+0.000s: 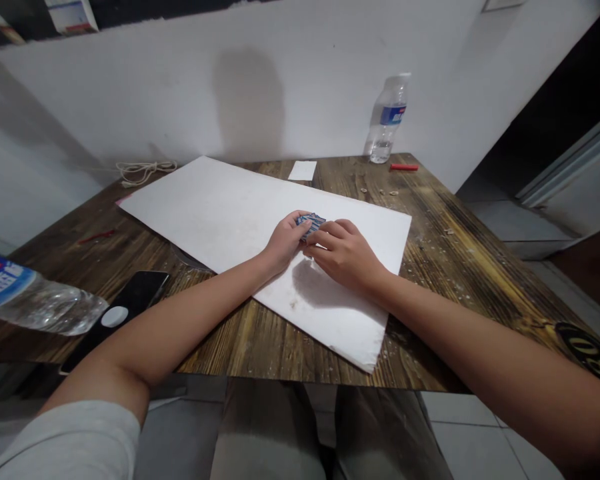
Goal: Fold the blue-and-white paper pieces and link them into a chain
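Note:
Both of my hands meet over a large white sheet (230,207) lying on the wooden table (445,220). Between them is a small folded blue-patterned paper piece (311,222). My left hand (284,241) pinches its left side with curled fingers. My right hand (344,253) presses and grips its right side, fingers bent over it. Most of the paper piece is hidden under my fingers.
A black phone (130,303) lies at the table's left front, beside a lying water bottle (35,300). An upright water bottle (389,120), a red pen (404,167) and a small white slip (303,171) are at the back. A cord (143,171) lies back left.

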`<state>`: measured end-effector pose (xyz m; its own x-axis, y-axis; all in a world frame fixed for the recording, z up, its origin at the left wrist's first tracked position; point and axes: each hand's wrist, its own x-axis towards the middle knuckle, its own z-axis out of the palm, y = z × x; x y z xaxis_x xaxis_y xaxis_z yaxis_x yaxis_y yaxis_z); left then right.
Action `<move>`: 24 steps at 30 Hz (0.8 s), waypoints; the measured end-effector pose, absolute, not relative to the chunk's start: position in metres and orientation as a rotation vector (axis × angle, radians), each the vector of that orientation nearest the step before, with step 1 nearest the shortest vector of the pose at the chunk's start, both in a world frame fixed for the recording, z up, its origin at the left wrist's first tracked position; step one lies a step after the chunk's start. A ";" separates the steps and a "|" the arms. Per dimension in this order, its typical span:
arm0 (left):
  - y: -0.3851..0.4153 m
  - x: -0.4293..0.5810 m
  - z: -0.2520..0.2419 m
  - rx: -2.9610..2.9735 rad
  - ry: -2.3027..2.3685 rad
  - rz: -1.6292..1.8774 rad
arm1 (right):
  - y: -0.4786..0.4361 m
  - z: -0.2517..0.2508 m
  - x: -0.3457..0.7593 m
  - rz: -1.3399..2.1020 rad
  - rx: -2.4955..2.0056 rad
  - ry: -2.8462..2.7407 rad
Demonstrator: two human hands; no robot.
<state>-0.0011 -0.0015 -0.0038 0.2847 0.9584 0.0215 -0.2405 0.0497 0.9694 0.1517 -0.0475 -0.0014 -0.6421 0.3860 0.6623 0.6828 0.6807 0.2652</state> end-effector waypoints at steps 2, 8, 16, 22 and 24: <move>-0.002 -0.001 -0.005 1.144 0.820 1.093 | -0.048 -0.001 0.152 -0.646 -0.851 -2.342; 0.000 -0.002 -0.007 1.175 0.792 1.100 | -0.048 -0.002 0.151 -0.604 -0.876 -2.327; 0.000 -0.002 -0.007 1.168 0.784 1.096 | -0.048 -0.002 0.151 -0.631 -0.881 -2.307; -0.002 -0.001 -0.005 1.145 0.789 1.104 | -0.046 -0.005 0.150 -0.604 -0.889 -2.322; -0.002 0.000 -0.004 1.149 0.786 1.099 | -0.046 -0.005 0.150 -0.596 -0.894 -2.327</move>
